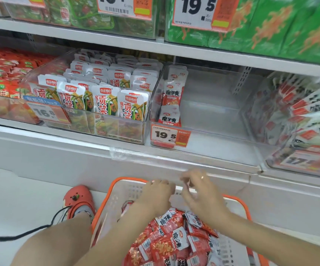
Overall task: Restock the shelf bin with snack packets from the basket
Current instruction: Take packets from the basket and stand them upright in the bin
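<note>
Head view: our left hand (156, 195) and right hand (203, 192) hover over the orange-rimmed basket (239, 203) of red-and-white snack packets (171, 240), fingers loosely curled; motion blur hides whether either holds anything. Above them, the clear shelf bin (212, 116) holds 2 matching packets (171, 100) against its left wall, behind a 19.5 price tag (169, 135).

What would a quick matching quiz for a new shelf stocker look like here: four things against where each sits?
Things:
1. basket
2. nearly empty clear bin
3. 19.5 price tag
4. red clog

Places:
A. on the bin's front lip
B. on the floor, left of the basket
C. on the floor below the shelf, holding red packets
D. on the shelf, right of the full white-packet bin

Pairs: 1-C, 2-D, 3-A, 4-B
</note>
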Demonstrator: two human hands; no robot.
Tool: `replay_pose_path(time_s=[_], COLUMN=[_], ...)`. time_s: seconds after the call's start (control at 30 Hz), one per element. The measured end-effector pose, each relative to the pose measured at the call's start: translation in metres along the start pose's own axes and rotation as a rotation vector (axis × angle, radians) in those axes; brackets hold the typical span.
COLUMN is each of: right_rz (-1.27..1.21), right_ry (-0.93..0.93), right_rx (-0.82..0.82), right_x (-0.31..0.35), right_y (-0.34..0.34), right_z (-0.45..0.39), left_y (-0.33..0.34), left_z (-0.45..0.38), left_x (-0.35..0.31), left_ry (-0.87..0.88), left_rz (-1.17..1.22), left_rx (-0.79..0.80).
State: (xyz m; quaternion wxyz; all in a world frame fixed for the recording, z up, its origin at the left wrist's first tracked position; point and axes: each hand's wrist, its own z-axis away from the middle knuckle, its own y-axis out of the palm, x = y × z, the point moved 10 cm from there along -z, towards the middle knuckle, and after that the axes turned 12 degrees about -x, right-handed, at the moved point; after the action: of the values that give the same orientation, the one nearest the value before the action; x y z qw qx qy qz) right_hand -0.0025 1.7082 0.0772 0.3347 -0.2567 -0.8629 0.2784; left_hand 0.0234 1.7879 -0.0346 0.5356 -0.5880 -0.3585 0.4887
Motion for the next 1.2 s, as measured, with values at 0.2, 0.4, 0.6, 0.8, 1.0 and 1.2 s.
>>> replay_pose_path(time_s=[0.2, 0.4, 0.6, 0.8, 1.0, 1.2], right_rz=[0.246, 0.180, 0.241, 0.327, 0.325, 0.101], right_ry=[0.405, 0.842, 0.664, 0.643, 0.666, 0.877], right_rx=[0.834, 0.890, 0.806, 0.905, 0.904, 0.931], right_x=[-0.093, -0.131, -0.136, -0.143, -0.137, -0.144], right_y=[0.121, 0.151, 0.176, 0.206, 0.212, 0.209], right_z=[0.189, 0.272, 0.247, 0.236, 0.241, 0.254], left_y=[0.112, 0.195, 0.215, 0.229, 0.236, 0.243], left_z=[0.055, 0.108, 0.100, 0.089, 0.092, 0.096], left_x=[0.034, 0.060, 0.059, 0.055, 0.063, 0.062], left_ry=[-0.232, -0.335, -0.400, -0.404, -0.554, -0.668], left_rz=[0.136, 0.084, 0.194, 0.228, 0.425, 0.588], left_rx=[0.191, 0.340, 0.295, 0.281, 0.248, 0.293])
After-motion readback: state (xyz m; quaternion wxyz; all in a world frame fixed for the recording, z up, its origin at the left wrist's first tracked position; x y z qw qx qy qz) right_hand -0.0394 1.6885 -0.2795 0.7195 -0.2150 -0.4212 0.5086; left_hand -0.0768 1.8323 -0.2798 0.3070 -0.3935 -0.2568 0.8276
